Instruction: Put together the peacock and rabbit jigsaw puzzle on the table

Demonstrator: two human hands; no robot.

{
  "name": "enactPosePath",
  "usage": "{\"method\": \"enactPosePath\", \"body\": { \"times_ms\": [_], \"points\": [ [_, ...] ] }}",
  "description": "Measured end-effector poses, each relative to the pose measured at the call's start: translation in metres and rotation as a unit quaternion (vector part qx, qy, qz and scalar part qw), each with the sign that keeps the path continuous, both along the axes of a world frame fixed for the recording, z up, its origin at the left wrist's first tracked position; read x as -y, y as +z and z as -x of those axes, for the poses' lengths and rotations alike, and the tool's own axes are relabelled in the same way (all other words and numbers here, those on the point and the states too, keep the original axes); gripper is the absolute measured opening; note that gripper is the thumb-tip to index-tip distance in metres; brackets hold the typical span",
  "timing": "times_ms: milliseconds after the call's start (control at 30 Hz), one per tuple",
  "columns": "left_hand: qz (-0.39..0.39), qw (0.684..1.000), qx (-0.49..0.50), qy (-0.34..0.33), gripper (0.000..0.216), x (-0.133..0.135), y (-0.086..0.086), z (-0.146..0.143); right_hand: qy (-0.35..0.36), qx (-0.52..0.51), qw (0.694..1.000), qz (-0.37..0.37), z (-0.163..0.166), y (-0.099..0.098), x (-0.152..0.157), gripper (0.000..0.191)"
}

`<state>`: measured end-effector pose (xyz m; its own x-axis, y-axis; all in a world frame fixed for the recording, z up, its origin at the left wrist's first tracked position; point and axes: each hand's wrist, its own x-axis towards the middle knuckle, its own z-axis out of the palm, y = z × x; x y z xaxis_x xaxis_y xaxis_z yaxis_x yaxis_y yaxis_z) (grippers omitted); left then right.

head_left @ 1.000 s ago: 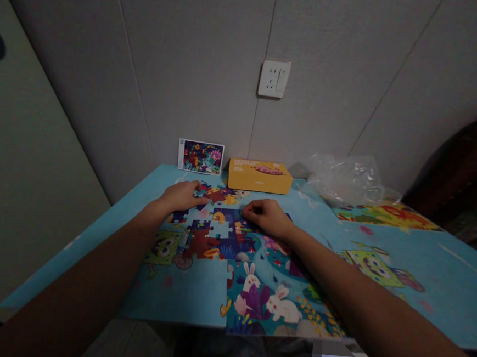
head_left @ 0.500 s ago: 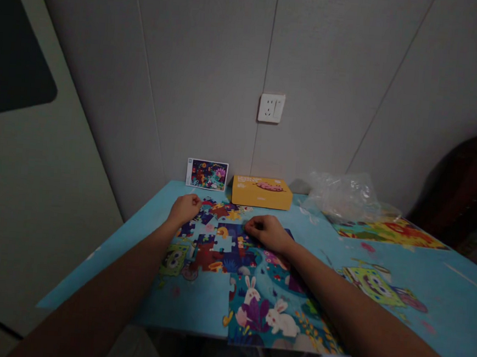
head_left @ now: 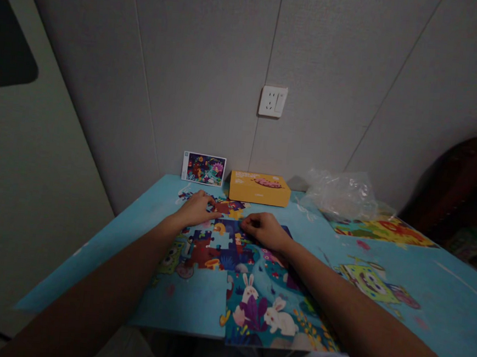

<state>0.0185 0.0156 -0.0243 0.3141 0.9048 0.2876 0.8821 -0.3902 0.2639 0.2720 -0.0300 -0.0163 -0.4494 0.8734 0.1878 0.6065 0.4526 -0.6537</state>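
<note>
A partly assembled jigsaw puzzle (head_left: 262,290) with white rabbits and dark blue foliage lies at the table's front edge. Its upper left part has a gap where the blue tablecloth shows through. My left hand (head_left: 197,209) is over loose puzzle pieces (head_left: 236,207) behind the assembled part, thumb and fingers apart. Over the puzzle's top edge is my right hand (head_left: 266,231), its thumb and fingertips pinched together. Whatever may be between those fingertips is too small to make out.
A picture card (head_left: 204,169) leans against the wall beside a yellow box (head_left: 259,189). On the right, a clear plastic bag (head_left: 340,195) lies partly over another colourful picture sheet (head_left: 391,232). The blue tablecloth (head_left: 187,301) has printed cartoon figures.
My left hand has moved right, over the loose pieces, and its fingers have spread. My right hand stays pinched in nearly the same place. The view has shifted slightly.
</note>
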Motion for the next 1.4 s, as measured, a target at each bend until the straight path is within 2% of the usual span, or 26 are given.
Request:
{"method": "enactPosePath", "body": {
  "times_ms": [267, 500, 700, 833, 933, 1033, 1133, 1267, 1400],
  "points": [
    [0.012, 0.992, 0.116, -0.041, 0.02, 0.008, 0.006, -0.003, 0.003, 0.006, 1.0, 0.011, 0.001, 0.001, 0.003, 0.022],
    [0.03, 0.983, 0.135, -0.118, 0.033, 0.01, 0.003, -0.008, 0.057, 0.029, 0.998, 0.006, 0.007, 0.004, 0.01, 0.019],
    [0.005, 0.981, 0.079, -0.177, 0.047, 0.015, 0.005, -0.008, 0.056, 0.023, 0.998, 0.006, 0.007, 0.003, 0.01, 0.016],
    [0.009, 0.971, 0.103, -0.214, 0.026, 0.021, 0.007, -0.011, 0.043, 0.002, 0.999, 0.027, 0.007, 0.003, 0.011, 0.016],
    [0.0, 0.968, 0.124, -0.217, 0.011, 0.021, 0.007, -0.014, 0.026, -0.018, 0.999, 0.042, 0.007, 0.005, 0.012, 0.016],
    [-0.017, 0.973, 0.12, -0.196, 0.011, 0.022, 0.005, -0.015, -0.012, -0.049, 0.997, 0.057, 0.007, 0.007, 0.012, 0.016],
    [-0.001, 0.972, 0.138, -0.188, 0.009, 0.027, 0.004, -0.017, -0.054, -0.081, 0.993, 0.066, 0.007, 0.007, 0.01, 0.016],
    [0.023, 0.969, 0.182, -0.164, 0.038, 0.033, 0.004, -0.022, -0.066, -0.087, 0.993, 0.049, 0.005, 0.006, 0.006, 0.017],
    [0.024, 0.969, 0.191, -0.156, 0.032, 0.033, 0.004, -0.025, -0.055, -0.082, 0.994, 0.043, 0.005, 0.005, 0.004, 0.019]
  ]
}}
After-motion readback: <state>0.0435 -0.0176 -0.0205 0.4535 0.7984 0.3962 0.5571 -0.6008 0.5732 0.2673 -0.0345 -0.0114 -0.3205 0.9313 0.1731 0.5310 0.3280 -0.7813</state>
